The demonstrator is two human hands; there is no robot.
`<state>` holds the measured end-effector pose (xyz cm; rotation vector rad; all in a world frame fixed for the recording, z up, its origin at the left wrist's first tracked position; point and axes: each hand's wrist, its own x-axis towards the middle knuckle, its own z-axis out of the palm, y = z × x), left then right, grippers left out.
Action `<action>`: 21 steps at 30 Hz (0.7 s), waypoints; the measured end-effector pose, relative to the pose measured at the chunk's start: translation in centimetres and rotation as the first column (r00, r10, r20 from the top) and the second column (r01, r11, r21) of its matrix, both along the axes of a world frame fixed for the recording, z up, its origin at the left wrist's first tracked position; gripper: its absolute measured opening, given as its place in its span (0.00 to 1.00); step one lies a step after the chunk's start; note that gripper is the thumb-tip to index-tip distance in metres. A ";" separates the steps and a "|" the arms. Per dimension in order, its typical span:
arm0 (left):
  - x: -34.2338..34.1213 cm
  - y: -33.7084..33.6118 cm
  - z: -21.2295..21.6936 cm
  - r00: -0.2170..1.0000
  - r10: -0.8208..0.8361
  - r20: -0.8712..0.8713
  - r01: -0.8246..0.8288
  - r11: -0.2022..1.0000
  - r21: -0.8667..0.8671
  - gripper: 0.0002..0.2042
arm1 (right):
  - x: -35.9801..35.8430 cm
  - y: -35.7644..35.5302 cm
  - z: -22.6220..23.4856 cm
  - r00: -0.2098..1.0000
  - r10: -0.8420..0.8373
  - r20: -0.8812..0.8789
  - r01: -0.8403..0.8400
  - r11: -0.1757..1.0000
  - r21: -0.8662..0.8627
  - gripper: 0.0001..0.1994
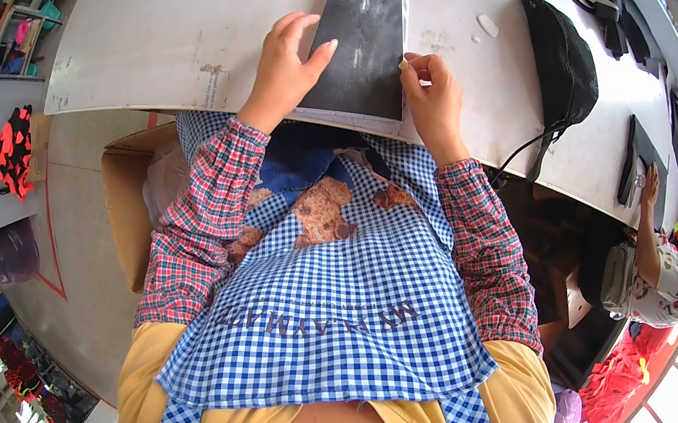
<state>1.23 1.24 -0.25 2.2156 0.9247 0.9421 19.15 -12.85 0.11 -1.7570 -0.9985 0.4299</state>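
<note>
In front of me a dark, tapered panel lies on the white table, dusted with pale smudges and pierced by two short slots down its middle. Light-coloured layers show along its edges beneath it. My left hand is open at the panel's left edge, fingers apart, thumb over the dark surface. Along the right edge, my right hand is closed in a pinch on a small whitish piece of chalk, mostly covered by the fingertips. Two loose off-white bits, a larger chalk piece and a crumb, lie farther right.
A black pouch bag with straps lies right of the panel on the table. More black pieces lie at the far right, where another person works. A cardboard box stands below the table's front edge, left of my lap.
</note>
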 end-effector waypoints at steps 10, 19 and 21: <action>1.2 -0.6 -2.1 0.916 -0.077 -0.395 0.199 0.940 0.278 0.21 | 0.3 0.4 1.0 0.999 0.001 0.053 0.002 0.998 -0.057 0.10; 1.4 -0.9 -2.5 0.923 -0.064 -0.381 0.177 0.947 0.269 0.20 | 0.4 3.5 1.2 0.987 0.154 -0.044 -0.160 0.968 -0.194 0.12; 1.4 -1.1 -2.5 0.916 -0.040 -0.399 0.165 0.944 0.284 0.20 | 0.3 4.2 1.1 0.980 0.185 -0.069 -0.195 0.957 -0.216 0.13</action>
